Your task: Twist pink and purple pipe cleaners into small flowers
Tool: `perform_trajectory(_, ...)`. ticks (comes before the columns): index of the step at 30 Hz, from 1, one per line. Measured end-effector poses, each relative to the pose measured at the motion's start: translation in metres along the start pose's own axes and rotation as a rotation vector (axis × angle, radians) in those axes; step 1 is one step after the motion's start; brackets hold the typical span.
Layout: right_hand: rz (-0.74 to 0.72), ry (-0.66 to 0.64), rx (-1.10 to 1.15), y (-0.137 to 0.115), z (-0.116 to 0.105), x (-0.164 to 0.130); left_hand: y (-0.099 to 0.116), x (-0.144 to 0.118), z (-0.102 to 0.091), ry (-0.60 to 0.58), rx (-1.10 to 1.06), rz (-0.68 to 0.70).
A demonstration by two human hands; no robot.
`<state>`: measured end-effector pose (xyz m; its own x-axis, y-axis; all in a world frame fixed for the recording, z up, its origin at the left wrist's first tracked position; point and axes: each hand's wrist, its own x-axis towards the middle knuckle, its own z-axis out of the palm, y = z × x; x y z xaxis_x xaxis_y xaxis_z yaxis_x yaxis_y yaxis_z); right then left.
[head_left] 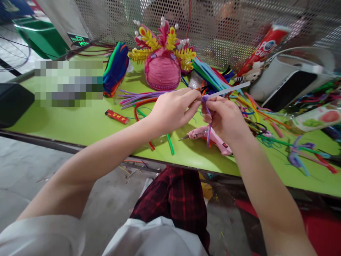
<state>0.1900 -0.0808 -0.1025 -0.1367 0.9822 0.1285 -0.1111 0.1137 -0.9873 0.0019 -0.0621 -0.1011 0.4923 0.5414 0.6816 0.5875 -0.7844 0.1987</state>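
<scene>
While both hands (202, 113) pinch shut, the purple pipe cleaner (208, 121) seemingly wraps a stick (229, 90).

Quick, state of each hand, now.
Left hand: closed, pinching the purple pipe cleaner.
Right hand: closed on the same pipe cleaner and a white stick.

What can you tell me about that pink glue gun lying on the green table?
The pink glue gun looks like plastic, with a metal-looking pointed nozzle aimed left and a small red switch near its handle end. It lies flat on its side on the green table, near the front edge, just below both hands. Neither the left hand nor the right hand grips it; the right hand partly hides it, and a purple pipe cleaner hangs across it.
</scene>
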Motion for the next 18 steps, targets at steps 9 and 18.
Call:
perform_trajectory(9, 0.112, -0.237, -0.029, -0.013, -0.01, 0.004, -0.001, 0.0, 0.002, 0.06, -0.051, 0.107)
perform_trajectory(18, -0.07, -0.119, -0.01, -0.01, -0.007, 0.0, 0.0, 0.001, -0.001, 0.066, -0.099, 0.133)
